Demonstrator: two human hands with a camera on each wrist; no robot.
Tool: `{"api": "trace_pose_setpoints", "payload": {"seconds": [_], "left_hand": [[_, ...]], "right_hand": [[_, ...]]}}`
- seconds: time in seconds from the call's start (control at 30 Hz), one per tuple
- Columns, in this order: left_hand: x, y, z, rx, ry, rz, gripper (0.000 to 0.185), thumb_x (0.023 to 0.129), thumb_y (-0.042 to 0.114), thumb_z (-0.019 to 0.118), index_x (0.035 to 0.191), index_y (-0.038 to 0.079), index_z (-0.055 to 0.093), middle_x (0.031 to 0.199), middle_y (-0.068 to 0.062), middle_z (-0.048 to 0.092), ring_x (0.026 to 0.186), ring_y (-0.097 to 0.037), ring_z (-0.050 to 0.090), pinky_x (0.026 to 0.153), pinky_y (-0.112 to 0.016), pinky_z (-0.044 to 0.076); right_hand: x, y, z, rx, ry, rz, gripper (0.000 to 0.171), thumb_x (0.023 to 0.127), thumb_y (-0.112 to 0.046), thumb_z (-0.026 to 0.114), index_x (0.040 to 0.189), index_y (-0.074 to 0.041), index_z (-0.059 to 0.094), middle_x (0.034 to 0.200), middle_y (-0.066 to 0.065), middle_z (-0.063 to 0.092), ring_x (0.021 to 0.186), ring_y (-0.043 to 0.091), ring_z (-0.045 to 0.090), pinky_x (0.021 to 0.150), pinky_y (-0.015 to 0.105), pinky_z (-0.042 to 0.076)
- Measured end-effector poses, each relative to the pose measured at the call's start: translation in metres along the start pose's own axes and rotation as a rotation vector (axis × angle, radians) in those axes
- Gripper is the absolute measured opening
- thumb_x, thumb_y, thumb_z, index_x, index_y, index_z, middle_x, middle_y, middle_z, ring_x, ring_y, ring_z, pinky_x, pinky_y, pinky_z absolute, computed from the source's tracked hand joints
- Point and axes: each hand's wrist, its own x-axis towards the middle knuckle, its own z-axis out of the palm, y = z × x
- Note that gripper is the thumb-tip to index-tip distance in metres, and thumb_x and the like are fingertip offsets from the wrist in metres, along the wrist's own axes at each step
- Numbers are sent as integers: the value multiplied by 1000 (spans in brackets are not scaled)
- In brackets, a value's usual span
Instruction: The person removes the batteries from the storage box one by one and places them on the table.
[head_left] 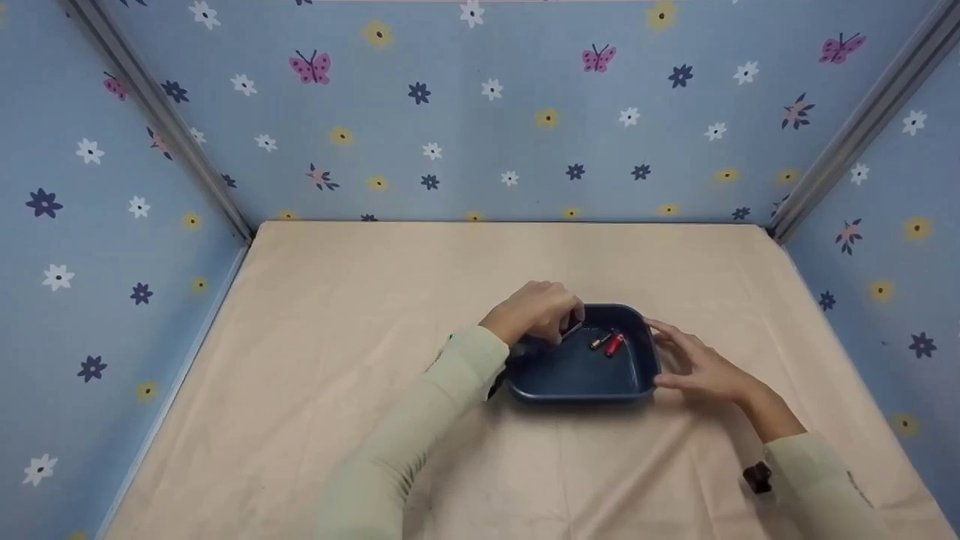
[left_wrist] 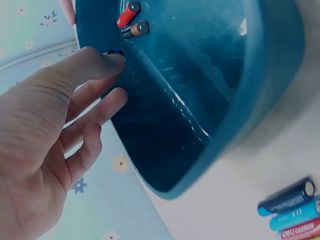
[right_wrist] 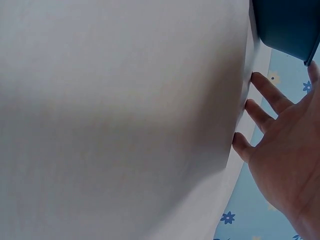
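Observation:
A dark blue tray sits mid-table on beige paper. Inside it lie a red battery and a black-and-copper battery, both seen too in the left wrist view, red battery and black-and-copper battery. My left hand hovers over the tray's far left corner and pinches a dark battery, only its blue tip showing between my thumb and forefinger. My right hand lies with straight fingers against the tray's right wall; in the right wrist view the fingers spread beside the tray.
Three loose batteries, dark blue, teal and red, lie on the table beside the tray's near left corner. Flowered blue walls close in the table at the back and both sides. Beige paper covers the tabletop.

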Motion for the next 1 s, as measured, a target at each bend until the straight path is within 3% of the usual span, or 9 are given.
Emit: {"api": "trace_pose_setpoints", "payload": {"seconds": [0.3, 0.53, 1.0], "left_hand": [[-15, -15, 3, -28, -3, -43, 51, 94, 20, 90, 143, 18, 76, 114, -1, 85, 106, -18, 78, 104, -40, 63], [-29, -27, 0, -72, 4, -80, 54, 95, 17, 91, 146, 17, 75, 116, -3, 84, 108, -20, 78, 107, -43, 63], [-58, -54, -3, -137, 18, -116, 55, 93, 16, 94, 145, 11, 75, 119, -7, 85, 112, -26, 78, 108, -49, 62]], "right_hand": [[0, 0, 0, 18, 1, -7, 93, 98, -25, 87, 176, -27, 38, 170, 26, 54, 160, 57, 44, 125, 89, 20], [0, -1, 1, 64, -21, -27, 92, 99, -20, 85, 177, -24, 36, 177, 26, 43, 161, 59, 43, 124, 91, 17], [3, 2, 3, 52, -7, 2, 94, 97, -26, 87, 177, -31, 36, 173, 23, 52, 162, 58, 42, 124, 91, 15]]}}
